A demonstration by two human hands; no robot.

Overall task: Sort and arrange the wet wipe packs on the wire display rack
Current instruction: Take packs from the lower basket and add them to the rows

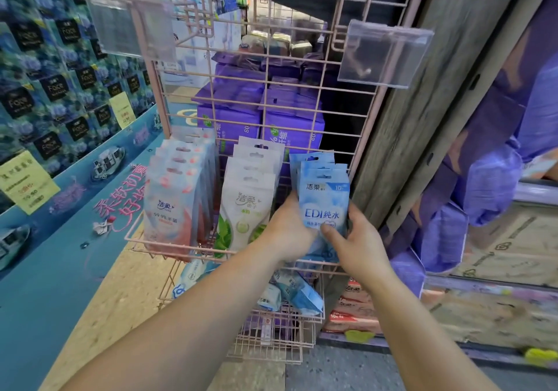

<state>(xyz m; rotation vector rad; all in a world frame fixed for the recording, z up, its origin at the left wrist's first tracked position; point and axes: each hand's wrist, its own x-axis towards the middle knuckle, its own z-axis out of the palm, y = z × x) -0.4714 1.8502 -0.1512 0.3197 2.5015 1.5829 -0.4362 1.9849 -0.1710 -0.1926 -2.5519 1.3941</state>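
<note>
In the pink wire rack basket stand pink packs, then green-leaf packs, then blue packs at the right end. The left hand and right hand both grip the front blue pack's lower part.

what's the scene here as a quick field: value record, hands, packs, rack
setting: shop aisle, pink wire display rack
basket row, left to right: red-white packs, green-white packs, blue packs
left hand: grips the blue packs from the left
right hand: grips the blue packs from the right, thumb on the front
lower basket: loose blue packs lying tilted
above: two clear tag holders
</note>
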